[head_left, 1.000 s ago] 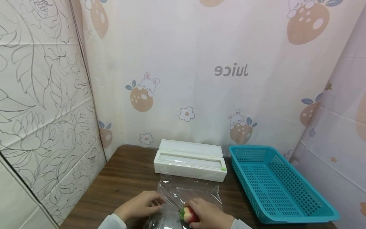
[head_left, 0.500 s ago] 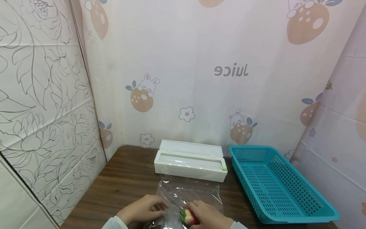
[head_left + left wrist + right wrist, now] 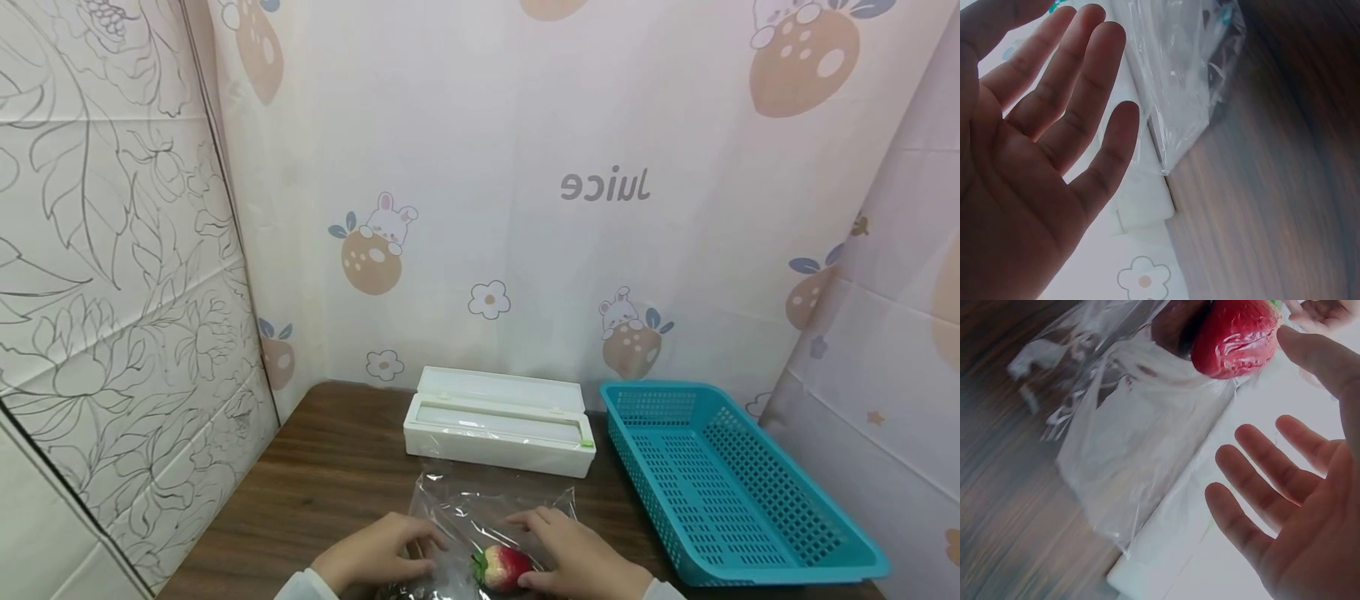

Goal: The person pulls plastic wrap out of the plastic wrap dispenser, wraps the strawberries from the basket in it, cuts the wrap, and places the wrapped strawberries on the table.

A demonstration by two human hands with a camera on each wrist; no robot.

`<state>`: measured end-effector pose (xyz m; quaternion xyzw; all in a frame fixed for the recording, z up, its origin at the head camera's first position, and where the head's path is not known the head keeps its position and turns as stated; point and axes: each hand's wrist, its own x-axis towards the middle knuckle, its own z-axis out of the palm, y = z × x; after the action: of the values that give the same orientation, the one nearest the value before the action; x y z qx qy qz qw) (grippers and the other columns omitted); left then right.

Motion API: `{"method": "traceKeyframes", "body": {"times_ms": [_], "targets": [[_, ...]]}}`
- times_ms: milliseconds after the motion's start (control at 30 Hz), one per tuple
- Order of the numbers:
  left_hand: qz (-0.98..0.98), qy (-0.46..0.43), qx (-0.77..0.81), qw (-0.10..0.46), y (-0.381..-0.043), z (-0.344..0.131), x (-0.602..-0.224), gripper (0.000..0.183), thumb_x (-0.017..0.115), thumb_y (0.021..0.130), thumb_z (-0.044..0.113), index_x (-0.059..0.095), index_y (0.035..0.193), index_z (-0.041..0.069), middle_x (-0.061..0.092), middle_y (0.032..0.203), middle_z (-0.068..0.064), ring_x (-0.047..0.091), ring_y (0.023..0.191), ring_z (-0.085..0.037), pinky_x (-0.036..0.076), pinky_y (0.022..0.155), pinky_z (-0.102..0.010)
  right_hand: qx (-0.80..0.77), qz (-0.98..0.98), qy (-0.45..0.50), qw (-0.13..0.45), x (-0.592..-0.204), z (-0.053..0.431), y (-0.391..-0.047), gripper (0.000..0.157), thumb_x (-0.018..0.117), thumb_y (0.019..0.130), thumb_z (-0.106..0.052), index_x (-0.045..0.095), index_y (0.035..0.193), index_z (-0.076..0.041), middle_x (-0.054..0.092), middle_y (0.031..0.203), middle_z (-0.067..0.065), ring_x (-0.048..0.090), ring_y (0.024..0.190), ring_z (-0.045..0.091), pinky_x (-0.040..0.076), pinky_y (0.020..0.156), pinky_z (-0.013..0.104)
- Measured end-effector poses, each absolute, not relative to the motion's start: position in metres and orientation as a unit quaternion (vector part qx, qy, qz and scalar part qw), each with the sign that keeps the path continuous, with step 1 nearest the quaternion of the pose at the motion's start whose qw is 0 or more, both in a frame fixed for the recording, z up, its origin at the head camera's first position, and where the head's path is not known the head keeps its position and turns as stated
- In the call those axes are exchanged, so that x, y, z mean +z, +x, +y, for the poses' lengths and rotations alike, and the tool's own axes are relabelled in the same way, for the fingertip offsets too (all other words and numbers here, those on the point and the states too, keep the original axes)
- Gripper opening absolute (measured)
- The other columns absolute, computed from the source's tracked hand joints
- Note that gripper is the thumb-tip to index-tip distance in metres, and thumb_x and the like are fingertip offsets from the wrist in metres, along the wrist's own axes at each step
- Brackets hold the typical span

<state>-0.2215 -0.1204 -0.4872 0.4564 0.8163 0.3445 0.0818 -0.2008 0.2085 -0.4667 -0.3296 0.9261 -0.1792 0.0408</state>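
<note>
A red strawberry [image 3: 504, 568] with green leaves and a pale top lies on a sheet of clear plastic film [image 3: 480, 505] on the table. My right hand [image 3: 587, 557] is beside it, fingers spread over the film, with the thumb at the fruit's right side. Whether that thumb touches it I cannot tell. In the right wrist view the strawberry [image 3: 1235, 340] shines as if film covers part of it. To its left, my left hand [image 3: 384, 550] hovers by the film's edge, its fingers loosely bent and holding nothing in the left wrist view.
Behind the film stands a white cling-film box [image 3: 498, 446] with its lid raised. A turquoise perforated basket [image 3: 765, 575] sits at the right. The dark wooden table [image 3: 315, 467] ends against a patterned curtain at the back.
My right hand has let go of the strawberry and moved right, its fingers spreading. The strawberry now shows more fully. My left hand has shifted slightly right and down.
</note>
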Motion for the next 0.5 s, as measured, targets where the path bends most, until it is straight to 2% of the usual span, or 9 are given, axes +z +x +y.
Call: {"method": "traceKeyframes", "body": {"times_ms": [100, 200, 300, 400, 500], "targets": [[0.814, 0.454, 0.352, 0.087, -0.22, -0.117, -0.487, 0.019, 0.068, 0.094, 0.012, 0.071, 0.112, 0.01, 0.067, 0.091, 0.017, 0.062, 0.081, 0.004, 0.052, 0.068, -0.015, -0.196, 0.93, -0.305, 0.066, -0.462, 0.216, -0.199, 0.053, 0.074, 0.087, -0.052, 0.06, 0.126, -0.02, 0.062, 0.113, -0.007, 0.059, 0.101, 0.01, 0.055, 0.081, 0.036], [0.813, 0.462, 0.345, 0.077, -0.218, -0.114, -0.489, 0.014, 0.07, 0.091, 0.013, 0.073, 0.104, 0.011, 0.065, 0.087, 0.018, 0.059, 0.076, 0.007, 0.05, 0.064, -0.012, -0.221, 0.926, -0.282, 0.116, -0.46, 0.221, -0.198, 0.033, 0.076, 0.087, -0.045, 0.064, 0.108, -0.023, 0.059, 0.096, -0.012, 0.056, 0.084, 0.007, 0.053, 0.07, 0.028], [0.814, 0.47, 0.332, 0.073, -0.215, -0.111, -0.492, 0.007, 0.072, 0.089, 0.012, 0.073, 0.095, 0.013, 0.06, 0.078, 0.02, 0.053, 0.069, 0.01, 0.047, 0.059, -0.01, -0.244, 0.91, -0.291, 0.165, -0.463, 0.225, -0.197, 0.017, 0.077, 0.088, -0.036, 0.066, 0.096, -0.026, 0.056, 0.086, -0.015, 0.052, 0.076, 0.004, 0.05, 0.065, 0.023], [0.811, 0.477, 0.328, 0.079, -0.211, -0.109, -0.495, 0.007, 0.072, 0.085, 0.007, 0.073, 0.09, 0.013, 0.056, 0.073, 0.021, 0.049, 0.065, 0.011, 0.047, 0.056, -0.01, -0.238, 0.893, -0.34, 0.176, -0.471, 0.227, -0.195, 0.011, 0.076, 0.088, -0.029, 0.068, 0.094, -0.027, 0.055, 0.084, -0.018, 0.05, 0.076, 0.0, 0.049, 0.065, 0.02], [0.801, 0.478, 0.345, 0.104, -0.207, -0.107, -0.497, 0.007, 0.074, 0.085, 0.006, 0.072, 0.089, 0.011, 0.059, 0.076, 0.019, 0.051, 0.067, 0.011, 0.049, 0.059, -0.012, -0.204, 0.886, -0.388, 0.153, -0.479, 0.228, -0.194, 0.009, 0.075, 0.088, -0.027, 0.069, 0.094, -0.028, 0.052, 0.083, -0.022, 0.047, 0.077, -0.004, 0.046, 0.064, 0.018]]}}
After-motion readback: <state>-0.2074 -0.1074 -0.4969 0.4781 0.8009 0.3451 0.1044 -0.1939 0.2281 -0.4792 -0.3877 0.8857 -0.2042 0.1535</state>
